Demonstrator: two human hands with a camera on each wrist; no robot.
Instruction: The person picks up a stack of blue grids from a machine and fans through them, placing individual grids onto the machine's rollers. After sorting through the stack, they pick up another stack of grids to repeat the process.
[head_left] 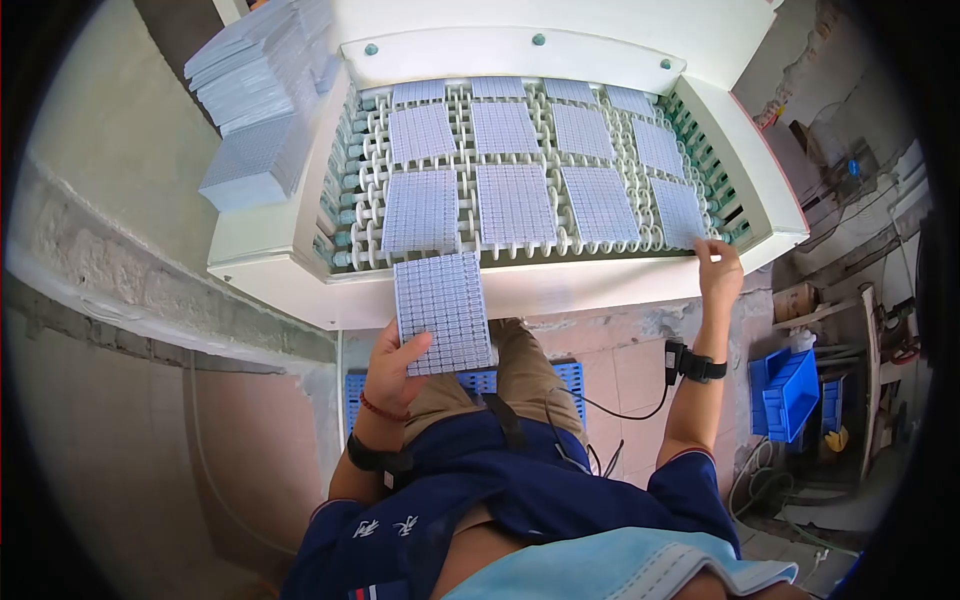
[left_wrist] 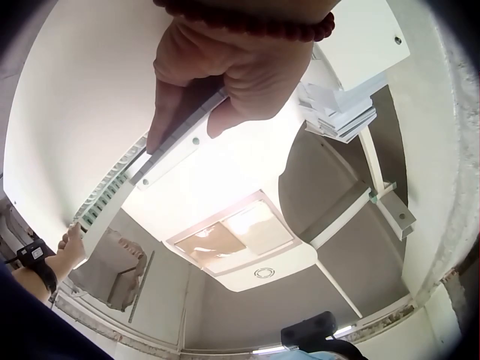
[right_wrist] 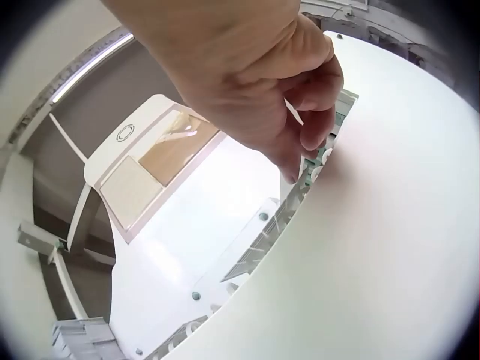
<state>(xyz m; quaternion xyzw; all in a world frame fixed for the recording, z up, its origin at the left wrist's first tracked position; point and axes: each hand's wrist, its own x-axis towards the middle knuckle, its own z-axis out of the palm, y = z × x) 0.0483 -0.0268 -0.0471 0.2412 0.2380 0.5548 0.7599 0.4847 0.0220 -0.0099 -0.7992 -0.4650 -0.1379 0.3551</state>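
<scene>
My left hand (head_left: 390, 375) grips pale blue-white gridded boards (head_left: 442, 312) by their lower left side, thumb across the printed face. I cannot tell whether this is one board or a thin stack. They tilt in front of the machine's near edge, and the left wrist view shows them almost edge-on. At the far right of the roller bed, my right hand (head_left: 720, 268) pinches the near corner of another gridded board (head_left: 678, 212) with thumb and fingertips. That board lies on the rollers. In the right wrist view the fingers (right_wrist: 311, 135) bend down to the bed's edge.
Rows of similar boards (head_left: 516, 205) lie on the white roller conveyor (head_left: 470, 240). Tall stacks of boards (head_left: 255, 165) stand on the machine's left ledge. Its raised front rim (head_left: 560, 285) runs between me and the rollers. Blue bins (head_left: 790, 395) sit at the lower right.
</scene>
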